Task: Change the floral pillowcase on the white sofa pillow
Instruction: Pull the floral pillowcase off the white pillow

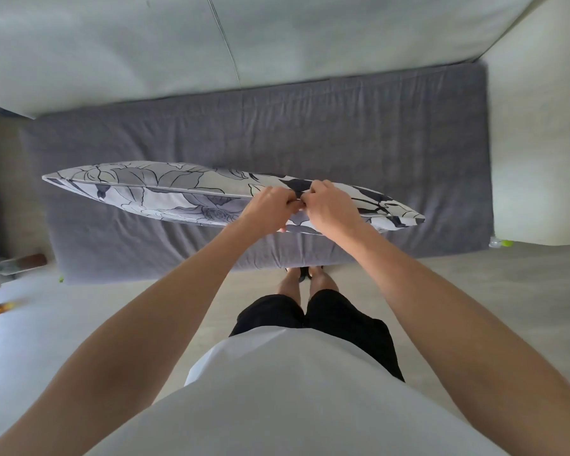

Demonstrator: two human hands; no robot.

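A pillow in a grey, white and black floral pillowcase stands on its edge above the grey sofa seat, its top seam facing me. My left hand and my right hand meet on that seam right of the middle. Both pinch the fabric of the pillowcase between curled fingers and thumb, knuckles nearly touching. The inner pillow is hidden inside the case.
White sofa back cushions rise behind the grey seat. Pale floor lies in front of the sofa, where I stand close to its front edge. Small items lie on the floor at the far left, and a green-capped object sits by the sofa's right corner.
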